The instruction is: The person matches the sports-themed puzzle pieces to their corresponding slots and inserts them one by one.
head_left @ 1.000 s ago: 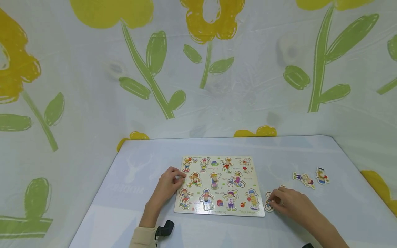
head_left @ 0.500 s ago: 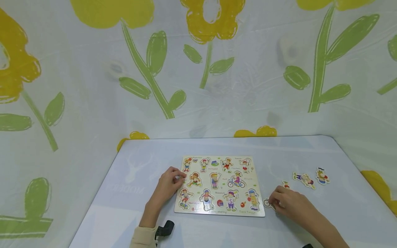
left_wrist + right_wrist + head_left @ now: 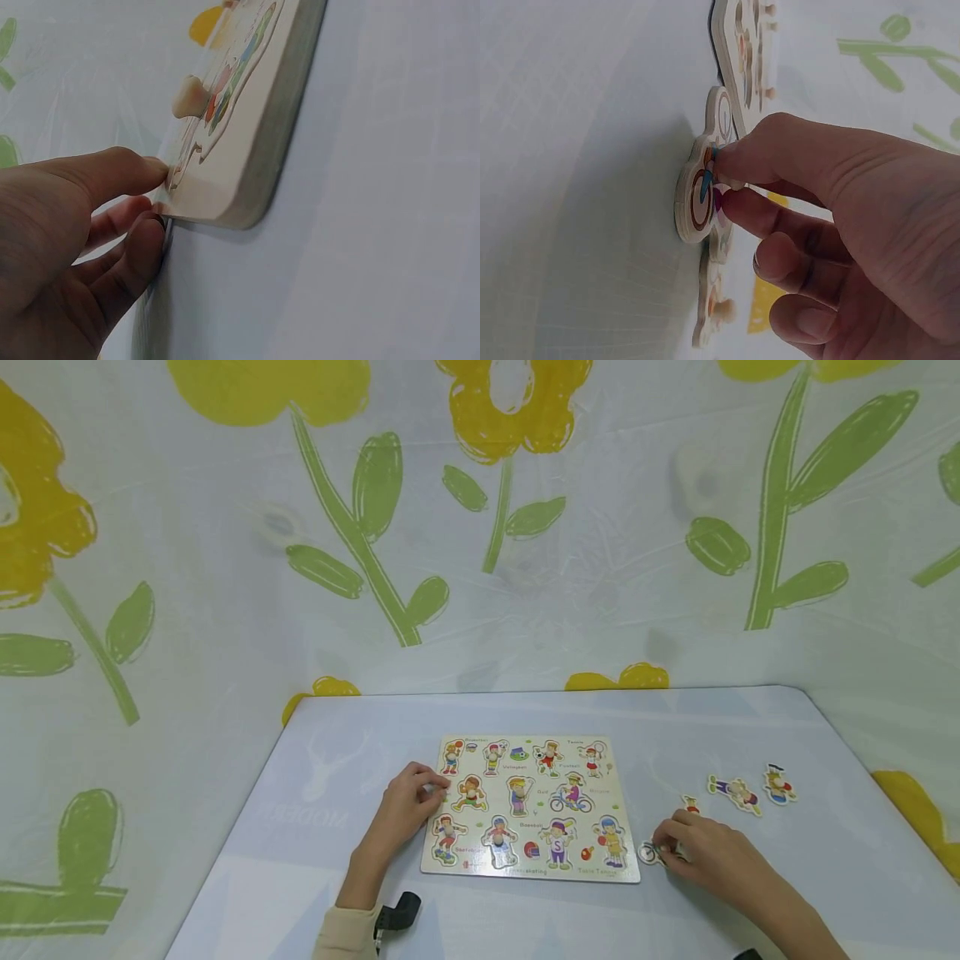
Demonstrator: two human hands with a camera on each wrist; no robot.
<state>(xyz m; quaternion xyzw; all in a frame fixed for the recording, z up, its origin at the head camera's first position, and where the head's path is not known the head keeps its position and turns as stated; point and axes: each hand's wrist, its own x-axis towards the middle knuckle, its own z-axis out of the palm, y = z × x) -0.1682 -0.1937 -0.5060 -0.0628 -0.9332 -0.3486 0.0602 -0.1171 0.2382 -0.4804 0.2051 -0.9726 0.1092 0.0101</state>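
A wooden peg puzzle board (image 3: 540,870) printed with sports figures lies on the table. At its left edge, my left hand (image 3: 408,806) holds it between thumb and fingers; the left wrist view shows the fingertips (image 3: 154,171) at the board's corner, near a round knob. To the right of the board, my right hand (image 3: 708,856) pinches a bicycle puzzle piece (image 3: 699,196) by its knob between thumb and index finger. One wheel of that piece shows beside the board in the head view; the hand hides the rest.
Behind my right hand lies a partly hidden puzzle piece (image 3: 691,805). Farther right are a figure piece (image 3: 737,795) lying sideways and another piece (image 3: 780,786) beside it. A flower-printed sheet (image 3: 480,610) rises behind the table (image 3: 315,843).
The bicycle piece has turned under my right hand, from lengthwise to pointing its wheel left. Another piece behind the hand has come into view. My left hand and the board have stayed put.
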